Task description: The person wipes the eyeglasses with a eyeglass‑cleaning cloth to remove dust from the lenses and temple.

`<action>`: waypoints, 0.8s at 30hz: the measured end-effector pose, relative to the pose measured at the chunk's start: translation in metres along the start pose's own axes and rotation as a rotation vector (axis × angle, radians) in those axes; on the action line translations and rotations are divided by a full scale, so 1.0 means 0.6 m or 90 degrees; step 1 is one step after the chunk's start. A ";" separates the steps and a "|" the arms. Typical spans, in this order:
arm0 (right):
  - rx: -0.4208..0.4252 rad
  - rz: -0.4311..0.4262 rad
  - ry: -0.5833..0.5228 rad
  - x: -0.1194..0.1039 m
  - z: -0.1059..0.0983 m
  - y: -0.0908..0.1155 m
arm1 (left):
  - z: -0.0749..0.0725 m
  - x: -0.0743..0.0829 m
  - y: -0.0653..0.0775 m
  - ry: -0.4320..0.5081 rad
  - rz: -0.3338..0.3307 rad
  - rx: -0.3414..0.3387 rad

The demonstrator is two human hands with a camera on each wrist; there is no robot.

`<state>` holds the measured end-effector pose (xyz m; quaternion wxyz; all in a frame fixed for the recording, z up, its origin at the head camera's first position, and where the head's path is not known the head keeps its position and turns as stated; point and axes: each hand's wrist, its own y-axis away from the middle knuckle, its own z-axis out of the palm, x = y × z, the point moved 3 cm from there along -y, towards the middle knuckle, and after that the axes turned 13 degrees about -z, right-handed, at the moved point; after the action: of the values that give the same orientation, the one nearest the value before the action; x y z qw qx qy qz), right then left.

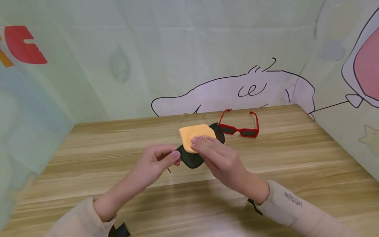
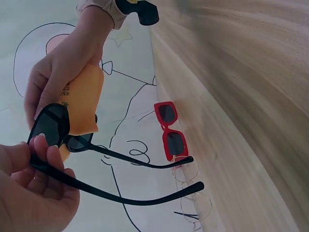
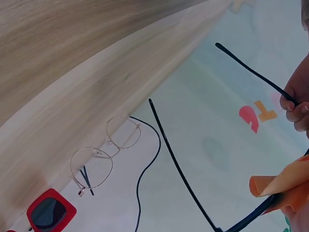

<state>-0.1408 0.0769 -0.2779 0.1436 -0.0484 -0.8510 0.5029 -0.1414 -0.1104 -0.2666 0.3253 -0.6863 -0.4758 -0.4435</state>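
Note:
My left hand [image 1: 161, 158] pinches black sunglasses [image 1: 192, 161] at one outer corner, by the hinge. In the left wrist view the thumb and fingers close round that corner, and both temples of the sunglasses [image 2: 120, 195] stick out unfolded. An orange cloth [image 1: 195, 131] with small dark print drapes over the middle and the far lens. My right hand [image 1: 222, 158] holds the cloth against the sunglasses, fingers laid on its front. The right wrist view shows the cloth [image 3: 285, 186] folded about the frame; the right thumb is mostly hidden. The sunglasses are held up above the table.
Red sunglasses [image 1: 248, 133] with dark lenses stand unfolded toward the back of the wooden table [image 1: 118, 138]. Beside them lie thin wire-rimmed round glasses [image 3: 91, 166], partly behind the cloth in the head view. Cartoon-printed fabric walls [image 1: 148, 59] border the back and sides.

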 end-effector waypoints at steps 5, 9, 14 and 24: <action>-0.017 -0.010 -0.039 -0.004 0.005 -0.004 | 0.004 -0.004 -0.001 -0.005 -0.005 0.006; -0.023 -0.025 -0.059 -0.006 0.006 -0.007 | 0.008 -0.009 -0.004 0.006 -0.004 0.007; -0.030 -0.083 -0.061 -0.010 0.005 -0.009 | 0.010 -0.017 -0.007 0.054 0.009 -0.007; -0.050 -0.213 -0.025 -0.020 -0.006 -0.001 | 0.001 -0.013 -0.003 0.101 -0.028 -0.005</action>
<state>-0.1285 0.0769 -0.2783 0.2066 0.0986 -0.8688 0.4391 -0.1443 -0.1118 -0.2737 0.3491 -0.6397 -0.4619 -0.5055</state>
